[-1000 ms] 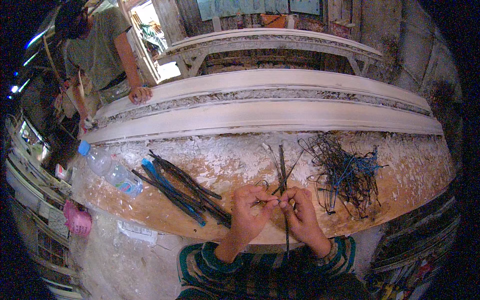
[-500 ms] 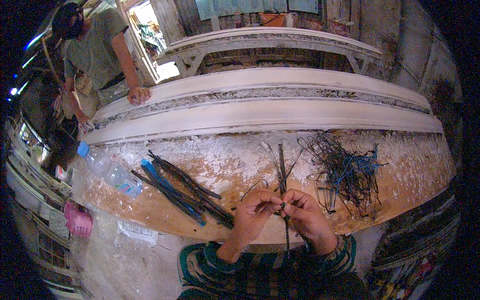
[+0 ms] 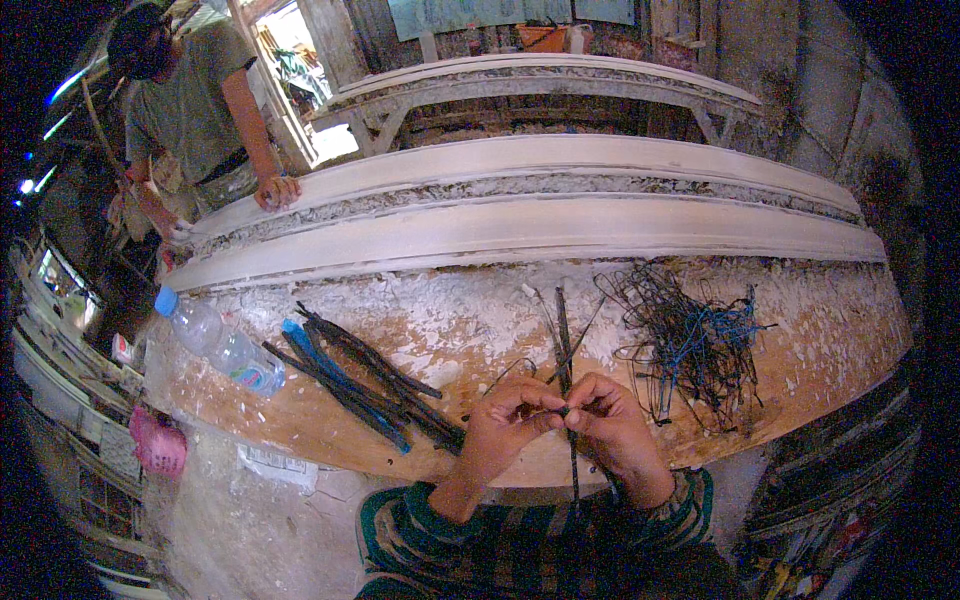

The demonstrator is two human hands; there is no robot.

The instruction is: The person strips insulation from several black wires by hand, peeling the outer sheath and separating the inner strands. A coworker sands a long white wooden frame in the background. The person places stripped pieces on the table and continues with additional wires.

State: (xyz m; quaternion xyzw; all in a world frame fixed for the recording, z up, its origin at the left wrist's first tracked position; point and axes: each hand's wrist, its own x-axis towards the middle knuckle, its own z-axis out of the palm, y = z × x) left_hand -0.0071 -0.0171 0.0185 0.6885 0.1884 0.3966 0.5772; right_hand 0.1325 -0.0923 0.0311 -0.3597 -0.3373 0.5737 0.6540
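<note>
Both my hands meet over the near edge of the wooden table. My left hand (image 3: 510, 415) pinches a thin black cord (image 3: 565, 411) between thumb and fingertips. The fingertips of my right hand (image 3: 605, 415) close on the same cord, nearly touching the left ones. Beneath them a dark stick-like bundle (image 3: 562, 330) points away from me, with loose cord ends crossing it. Left of my hands lie several black strips (image 3: 370, 355) and a blue strip (image 3: 325, 355). To the right is a tangled heap of black cord (image 3: 690, 350) with blue cord (image 3: 725, 325) in it.
A clear plastic bottle (image 3: 215, 340) with a blue cap lies at the table's left. Long white-coated mouldings (image 3: 540, 230) span the far side. A co-worker (image 3: 195, 110) leans over their left end. White flakes are scattered over the wooden tabletop (image 3: 480, 300). A pink bag (image 3: 158, 442) is at lower left.
My fingertips have shifted slightly around the cord, staying in the same place. The co-worker's head and lower hand have moved a little; the things on the table have not moved.
</note>
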